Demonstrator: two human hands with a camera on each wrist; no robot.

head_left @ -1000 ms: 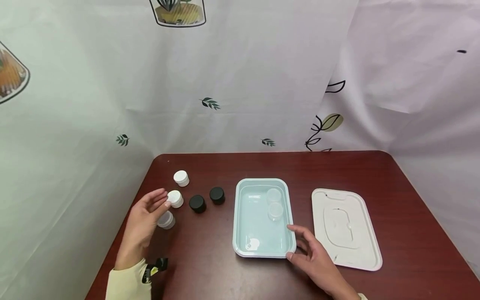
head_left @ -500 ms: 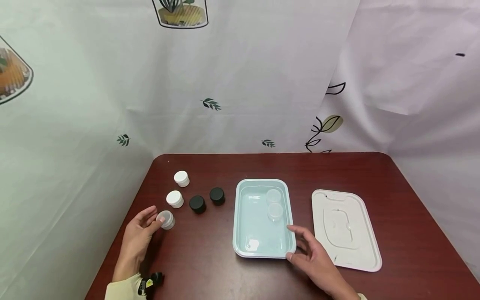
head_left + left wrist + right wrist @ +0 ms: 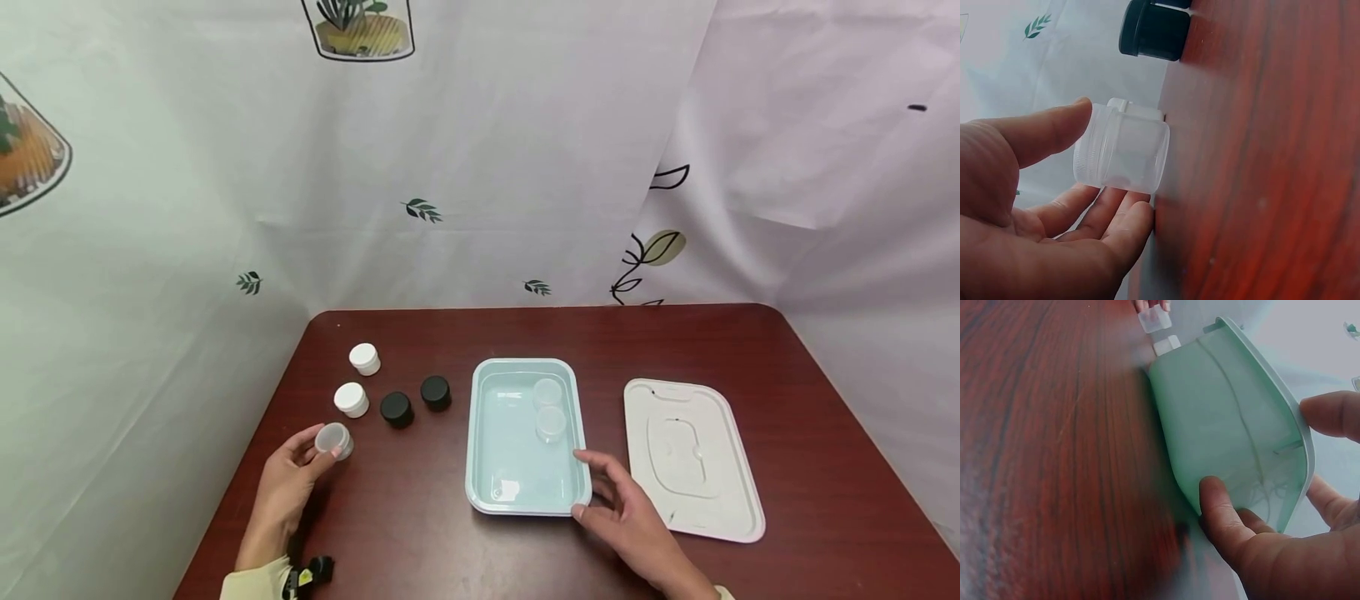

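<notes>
My left hand [image 3: 288, 479] holds a clear plastic jar [image 3: 1125, 150] with its lid on, thumb on one side and fingers on the other. The jar is right at the tabletop in the left wrist view. My right hand [image 3: 626, 517] grips the near right corner of a pale blue-green plastic box [image 3: 1210, 412], fingertips on its rim and outer wall. Inside the box, toward its right side, two clear jars [image 3: 551, 423] stand one behind the other.
Two white jars [image 3: 351, 400] and two black jars [image 3: 397, 410] stand beyond my left hand. A white lid [image 3: 693, 458] lies flat to the right of the box. Patterned cloth [image 3: 480, 150] hangs behind the dark red wooden table [image 3: 420, 533].
My left hand has come down from beside the nearer white jar to the clear jar and now grips it. The right hand keeps its place on the box.
</notes>
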